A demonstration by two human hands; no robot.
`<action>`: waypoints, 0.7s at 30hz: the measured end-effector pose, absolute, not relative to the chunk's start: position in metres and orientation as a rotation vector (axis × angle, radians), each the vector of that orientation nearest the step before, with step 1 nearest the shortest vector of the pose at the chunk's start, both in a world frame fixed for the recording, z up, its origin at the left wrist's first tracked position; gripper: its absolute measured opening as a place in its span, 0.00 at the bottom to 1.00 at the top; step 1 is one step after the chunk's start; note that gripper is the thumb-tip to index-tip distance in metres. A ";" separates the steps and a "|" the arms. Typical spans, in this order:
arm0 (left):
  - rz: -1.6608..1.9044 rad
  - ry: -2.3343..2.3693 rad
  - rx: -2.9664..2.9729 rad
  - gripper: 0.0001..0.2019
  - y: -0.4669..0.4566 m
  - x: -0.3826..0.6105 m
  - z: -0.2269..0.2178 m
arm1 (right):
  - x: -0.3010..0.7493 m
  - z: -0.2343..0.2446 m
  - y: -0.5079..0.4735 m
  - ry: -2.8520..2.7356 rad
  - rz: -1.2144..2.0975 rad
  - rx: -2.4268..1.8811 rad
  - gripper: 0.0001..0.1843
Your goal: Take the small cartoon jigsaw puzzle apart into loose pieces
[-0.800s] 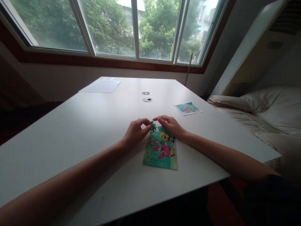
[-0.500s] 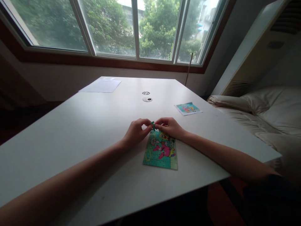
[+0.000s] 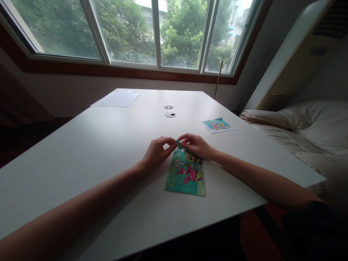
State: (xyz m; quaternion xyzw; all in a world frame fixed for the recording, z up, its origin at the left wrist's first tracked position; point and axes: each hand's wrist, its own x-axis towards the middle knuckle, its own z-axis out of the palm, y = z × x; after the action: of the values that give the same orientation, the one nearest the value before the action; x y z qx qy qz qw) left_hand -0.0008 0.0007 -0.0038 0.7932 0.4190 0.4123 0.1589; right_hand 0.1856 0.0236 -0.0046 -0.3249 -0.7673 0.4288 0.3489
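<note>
A green puzzle piece (image 3: 179, 144) is pinched between my two hands, just above the far edge of a jigsaw puzzle (image 3: 185, 177). My left hand (image 3: 160, 150) grips it from the left with thumb and forefinger. From the right, my right hand (image 3: 196, 145) holds it the same way, its lower edge over the puzzle's far right corner. The puzzle lies flat on the white table and shows colourful cartoon figures on a green ground. Its far edge is jagged and partly hidden by my fingers.
On the white table (image 3: 95, 145), a small cartoon picture sheet (image 3: 217, 125) lies beyond my right hand. White paper (image 3: 116, 98) rests at the far left. Two round cable-hole fittings (image 3: 170, 115) sit mid-table. A pale sofa (image 3: 293, 127) stands on the right, below the windows' right side.
The puzzle piece has tilted and shifted slightly to the right between my fingers. My right fingers have moved a little, while the jigsaw puzzle lies where it was.
</note>
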 end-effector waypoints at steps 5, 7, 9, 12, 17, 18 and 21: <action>1.149 1.190 2.233 0.08 0.000 -0.001 -0.001 | 0.190 0.004 0.017 -2.151 0.719 -0.834 0.15; 1.139 1.196 2.219 0.08 0.001 -0.001 -0.001 | 0.191 0.005 0.015 -2.134 0.637 -0.875 0.19; 1.132 1.205 2.213 0.08 0.001 0.000 0.000 | 0.190 0.005 0.013 -2.137 0.562 -0.885 0.18; 1.132 1.219 2.216 0.08 0.001 0.000 0.000 | 0.191 0.004 0.013 -2.208 0.376 -0.832 0.12; 1.140 1.240 2.224 0.08 0.000 -0.001 0.000 | 0.195 0.003 0.018 -2.331 0.043 -0.736 0.08; 1.141 1.242 2.227 0.08 0.000 -0.001 0.000 | 0.195 0.003 0.019 -2.364 -0.019 -0.710 0.08; 1.148 1.245 2.237 0.08 0.000 0.000 -0.001 | 0.198 0.004 0.021 -2.464 -0.186 -0.613 0.09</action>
State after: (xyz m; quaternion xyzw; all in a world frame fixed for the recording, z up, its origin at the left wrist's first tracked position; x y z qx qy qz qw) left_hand -0.0003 0.0002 -0.0006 0.7861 0.4374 0.4034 0.1672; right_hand 0.1978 0.0213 0.0036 -0.2303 -0.9252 -0.0698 0.2934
